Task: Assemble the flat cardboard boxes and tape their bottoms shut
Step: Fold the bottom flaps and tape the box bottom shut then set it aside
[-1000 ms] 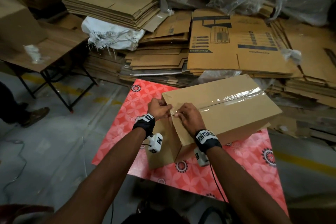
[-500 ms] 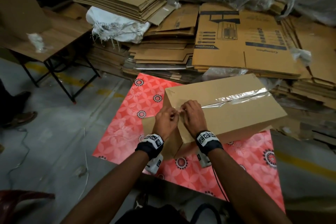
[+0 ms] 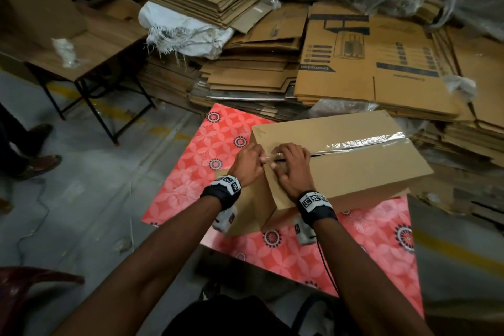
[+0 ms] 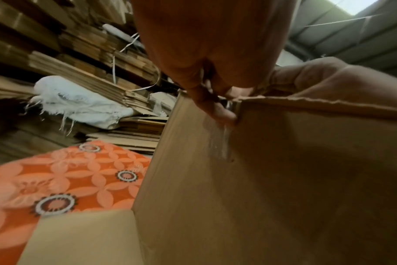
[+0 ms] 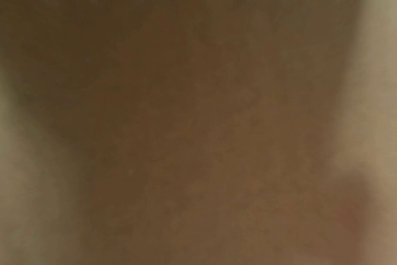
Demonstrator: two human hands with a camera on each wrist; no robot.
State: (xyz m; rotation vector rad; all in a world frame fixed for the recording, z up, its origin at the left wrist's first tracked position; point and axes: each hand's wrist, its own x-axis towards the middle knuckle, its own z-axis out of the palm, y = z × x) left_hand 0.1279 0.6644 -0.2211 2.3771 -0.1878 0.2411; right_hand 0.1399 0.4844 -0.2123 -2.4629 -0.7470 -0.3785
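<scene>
Two hands meet at the seam's near end.

Head view: the box lies bottom-up on the desk. Clear tape runs along its seam toward 2 o'clock. The left hand, at the box corner a second ago, has come onto the top beside the right hand. It pinches the tape end. The right hand's fingers curl there too, but we cannot tell whether they grasp or press. We judge the strip laid and its end being finished.

Left wrist view: only here do we see tape carried down the end wall, at 6 o'clock from a left fingertip.

Right wrist view: brown blur, so nothing can be read.
</scene>
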